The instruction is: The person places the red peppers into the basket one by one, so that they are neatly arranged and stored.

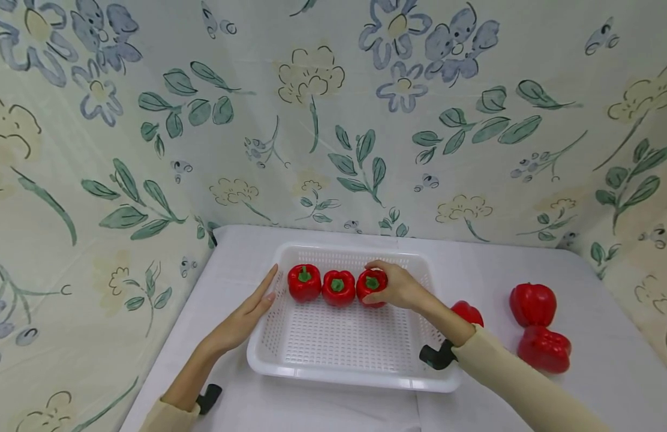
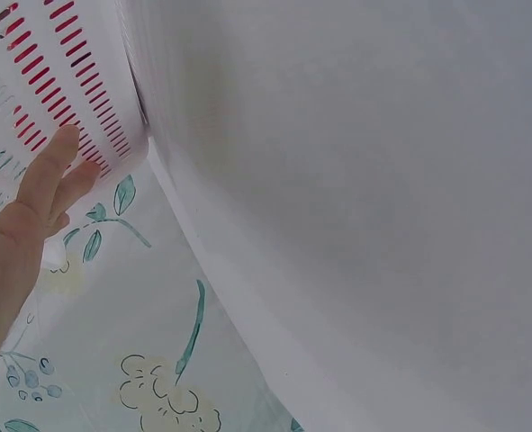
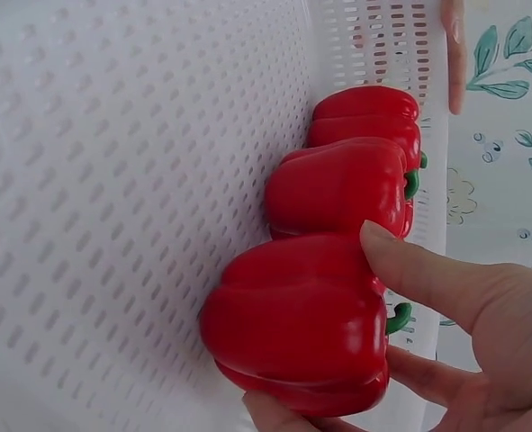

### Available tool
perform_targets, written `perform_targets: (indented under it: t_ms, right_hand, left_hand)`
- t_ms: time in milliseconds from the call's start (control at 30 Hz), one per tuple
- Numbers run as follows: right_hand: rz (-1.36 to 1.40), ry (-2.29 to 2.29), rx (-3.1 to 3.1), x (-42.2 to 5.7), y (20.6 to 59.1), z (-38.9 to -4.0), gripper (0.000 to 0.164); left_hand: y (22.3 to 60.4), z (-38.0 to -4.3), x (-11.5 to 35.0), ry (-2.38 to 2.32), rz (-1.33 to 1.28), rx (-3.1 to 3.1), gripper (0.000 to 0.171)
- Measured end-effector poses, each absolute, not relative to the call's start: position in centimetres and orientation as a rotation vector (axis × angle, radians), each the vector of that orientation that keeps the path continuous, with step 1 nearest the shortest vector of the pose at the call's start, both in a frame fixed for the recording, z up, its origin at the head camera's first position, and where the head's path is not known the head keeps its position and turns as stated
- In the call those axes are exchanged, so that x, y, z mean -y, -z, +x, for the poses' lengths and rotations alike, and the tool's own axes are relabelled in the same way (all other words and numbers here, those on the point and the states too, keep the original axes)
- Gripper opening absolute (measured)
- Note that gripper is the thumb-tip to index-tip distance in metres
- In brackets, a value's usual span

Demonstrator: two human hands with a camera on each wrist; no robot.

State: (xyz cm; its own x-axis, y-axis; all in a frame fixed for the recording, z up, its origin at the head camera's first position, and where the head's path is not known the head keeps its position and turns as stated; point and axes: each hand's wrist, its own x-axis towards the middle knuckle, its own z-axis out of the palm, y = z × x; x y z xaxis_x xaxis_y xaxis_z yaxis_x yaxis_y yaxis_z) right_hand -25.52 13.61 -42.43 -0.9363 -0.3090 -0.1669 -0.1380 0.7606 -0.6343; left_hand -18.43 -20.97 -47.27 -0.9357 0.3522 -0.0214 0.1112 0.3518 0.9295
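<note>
The end pepper (image 3: 293, 315) was pinched by the right hand (image 1: 400, 289), seemingly for placing, with release needed next, while the basket (image 1: 355, 380) was touched by the left hand (image 1: 246, 316), fingers straight.

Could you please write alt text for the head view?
A right hand grips the rightmost red pepper of three in a row inside a white basket, while the left hand rests against the basket's left side. Three more red peppers lie on the white tabletop at right.
</note>
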Motion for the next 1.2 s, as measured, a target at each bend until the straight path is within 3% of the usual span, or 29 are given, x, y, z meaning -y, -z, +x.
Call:
perform_targets:
  t_ms: [433,800,1200]
  right_hand:
    - [-0.342,0.932,-2.664,-15.0,39.5,-24.8,0.077]
    - [-0.308,1.045,-2.779,-21.8,34.8,-22.4,0.087]
    - [-0.236,1.045,-2.812,-27.9,37.2,-19.3,0.086]
  left_hand:
    - [47.3,-18.4,20.9,-1.606,0.408,-2.418,0.063]
    - [47.3,-18.4,20.8,-1.59,0.411,-2.421,0.063]
    - [47.1,-18.3,20.6,-1.592,0.416,-2.427,0.062]
